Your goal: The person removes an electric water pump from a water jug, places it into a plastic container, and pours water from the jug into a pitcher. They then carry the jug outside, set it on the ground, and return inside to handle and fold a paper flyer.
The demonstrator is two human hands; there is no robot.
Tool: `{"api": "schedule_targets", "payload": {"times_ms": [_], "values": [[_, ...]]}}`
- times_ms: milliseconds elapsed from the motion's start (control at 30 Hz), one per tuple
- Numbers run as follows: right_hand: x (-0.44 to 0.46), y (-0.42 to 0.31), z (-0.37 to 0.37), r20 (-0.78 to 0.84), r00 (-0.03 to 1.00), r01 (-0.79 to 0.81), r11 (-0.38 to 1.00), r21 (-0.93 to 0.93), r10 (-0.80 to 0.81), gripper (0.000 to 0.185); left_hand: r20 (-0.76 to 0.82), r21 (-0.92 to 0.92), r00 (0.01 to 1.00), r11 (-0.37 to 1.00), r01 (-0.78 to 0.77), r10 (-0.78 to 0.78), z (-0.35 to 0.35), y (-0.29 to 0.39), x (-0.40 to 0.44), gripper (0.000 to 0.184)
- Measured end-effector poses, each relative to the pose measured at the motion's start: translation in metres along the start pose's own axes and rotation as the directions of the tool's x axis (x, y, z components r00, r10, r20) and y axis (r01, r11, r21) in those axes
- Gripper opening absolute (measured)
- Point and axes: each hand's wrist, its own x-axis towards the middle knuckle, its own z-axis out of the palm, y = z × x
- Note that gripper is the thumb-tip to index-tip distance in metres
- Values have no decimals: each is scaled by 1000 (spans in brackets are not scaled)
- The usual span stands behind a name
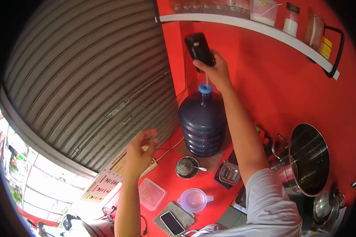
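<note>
Up against the red wall, my right hand is wrapped round a black bottle-top water pump. A pale tube runs down from beneath that hand into the blue neck ring of a big dark-blue water jug. The jug stands upright on the red counter. My left hand is raised to the left of the jug, slightly blurred, its fingers apart and holding nothing. Below and right of it, a metal bowl with a spoon sits in front of the jug.
A purple-tinted cup, a clear plastic lid and a phone on a grey cloth lie on the counter. A clear container and a large steel pot stand right. A white shelf with jars hangs above; a ribbed shutter is left.
</note>
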Motion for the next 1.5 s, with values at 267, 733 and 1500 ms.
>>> {"api": "schedule_targets", "payload": {"times_ms": [267,733,1500], "values": [[15,-102,47,160,940,281,950,132,-301,60,-158,-324,972,921,-215,171,19,123,118,64],[-27,10,-32,408,899,86,850,-520,159,59,-404,-565,904,739,-366,139,-72,158,143,59],[-134,-40,61,686,726,56,989,-138,54,21,-92,-460,994,888,9,-58,-193,70,20,54]]}}
